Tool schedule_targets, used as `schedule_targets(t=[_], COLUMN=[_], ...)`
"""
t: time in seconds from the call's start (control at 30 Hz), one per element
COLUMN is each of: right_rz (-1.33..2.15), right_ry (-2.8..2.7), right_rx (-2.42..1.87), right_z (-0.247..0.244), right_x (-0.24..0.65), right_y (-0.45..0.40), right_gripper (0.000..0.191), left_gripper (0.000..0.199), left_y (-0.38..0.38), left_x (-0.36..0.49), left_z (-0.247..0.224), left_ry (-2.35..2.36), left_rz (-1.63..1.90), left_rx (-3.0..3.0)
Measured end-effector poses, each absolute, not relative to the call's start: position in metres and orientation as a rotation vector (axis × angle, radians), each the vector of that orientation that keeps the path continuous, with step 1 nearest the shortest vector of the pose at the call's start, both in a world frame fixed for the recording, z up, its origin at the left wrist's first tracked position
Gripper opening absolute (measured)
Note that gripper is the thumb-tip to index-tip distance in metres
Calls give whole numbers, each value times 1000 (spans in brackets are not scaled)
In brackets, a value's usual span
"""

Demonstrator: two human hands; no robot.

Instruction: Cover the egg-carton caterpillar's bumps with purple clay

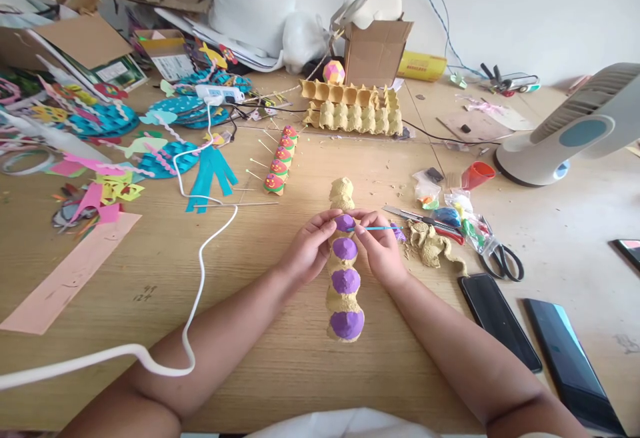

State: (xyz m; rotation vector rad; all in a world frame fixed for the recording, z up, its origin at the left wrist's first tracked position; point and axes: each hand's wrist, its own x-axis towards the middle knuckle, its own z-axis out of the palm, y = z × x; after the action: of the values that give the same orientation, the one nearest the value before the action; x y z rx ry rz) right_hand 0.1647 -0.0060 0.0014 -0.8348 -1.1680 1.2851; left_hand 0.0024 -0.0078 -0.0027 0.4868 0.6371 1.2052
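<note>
A strip of egg-carton cups (342, 301) stands upright in the picture at the table's middle. Several of its cups bear purple caps (345, 281); the farthest cup (341, 190) is bare tan. My left hand (311, 245) grips the strip's left side near the farthest purple cap, thumb and fingers closed on it. On the other side, my right hand (379, 245) pinches a thin blue stick (377, 228), whose tip touches the edge of that cap. Purple material (398, 231) lies just right of my right hand.
Scissors (503, 261), torn carton scraps (429, 245), a cutter (420, 218) and phones (500, 321) lie at the right, before a white fan (555, 138). A decorated red-green strip (281, 161) and a white cable (201, 271) are left; egg cartons (355, 118) stand behind.
</note>
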Motion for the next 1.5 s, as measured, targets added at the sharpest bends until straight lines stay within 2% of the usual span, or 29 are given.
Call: schedule_targets(t=[0.37,0.7,0.93,1.5], right_rz=[1288,1325,1316,1189], right_ry=[-1058,-1047,-1094,-1276], right_rx=[-821,-818,-860,-1002], right_z=[-3,-2,4,0], right_x=[162,162,163,165], right_y=[-5,-6,-7,-5], right_gripper=[26,26,30,28], left_gripper=[54,56,47,43], left_y=[-5,-7,-8,-8], left_x=[6,6,5,5], left_z=[-10,-6,-3,-12], left_ry=[799,738,688,866], left_rz=[1242,1228,1197,1263], left_rx=[610,542,530,741])
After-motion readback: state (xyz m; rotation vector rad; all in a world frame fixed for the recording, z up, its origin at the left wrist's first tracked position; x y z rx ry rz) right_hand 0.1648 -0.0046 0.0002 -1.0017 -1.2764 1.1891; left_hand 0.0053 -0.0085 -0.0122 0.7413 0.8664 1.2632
